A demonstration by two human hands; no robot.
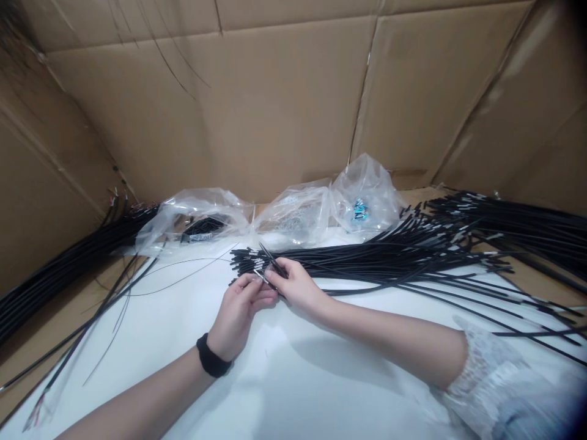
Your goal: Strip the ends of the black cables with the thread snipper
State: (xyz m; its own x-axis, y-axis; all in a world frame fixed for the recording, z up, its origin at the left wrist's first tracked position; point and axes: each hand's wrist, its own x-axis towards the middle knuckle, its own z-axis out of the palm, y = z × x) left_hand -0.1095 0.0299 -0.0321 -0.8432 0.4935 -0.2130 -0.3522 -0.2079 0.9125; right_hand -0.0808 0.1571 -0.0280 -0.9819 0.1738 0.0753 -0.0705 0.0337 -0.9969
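Close together above the white work surface (293,366), my two hands meet at the near left end of a bundle of black cables (339,260). My left hand (241,302), with a black band at its wrist, pinches a black cable by its pale end (260,275). The fingers of my right hand (298,284) are closed round a slim dark tool (271,258) that looks like tweezers. One end of it points up and away; its other end is hidden by the fingers. Several cable ends in the bundle carry white sleeves or labels.
Behind the bundle lie clear plastic bags, one with black parts (206,227), one with pale small parts (298,217), one with blue parts (360,210). More black cables lie at left (68,263) and right (527,223). Cardboard walls (284,110) enclose the back and sides.
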